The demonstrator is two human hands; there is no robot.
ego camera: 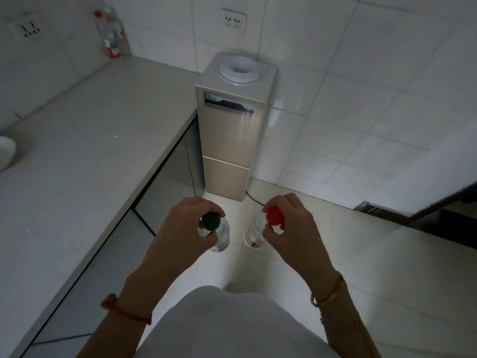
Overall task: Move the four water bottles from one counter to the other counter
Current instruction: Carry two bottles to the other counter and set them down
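My left hand (180, 228) grips a clear water bottle with a green cap (214, 228) by its neck. My right hand (291, 223) holds a second clear bottle with a red cap (258, 232) the same way. Both bottles hang upright over the floor, to the right of the grey counter (77, 156). Two more clear bottles with a red cap and red labels (109, 32) stand in the counter's far corner against the tiled wall.
A beige water dispenser (232, 120) stands on the floor right at the counter's far end. A white bowl (6, 153) sits at the counter's left edge. Wall sockets (233, 21) are above. A dark doorway (438, 210) opens at the right.
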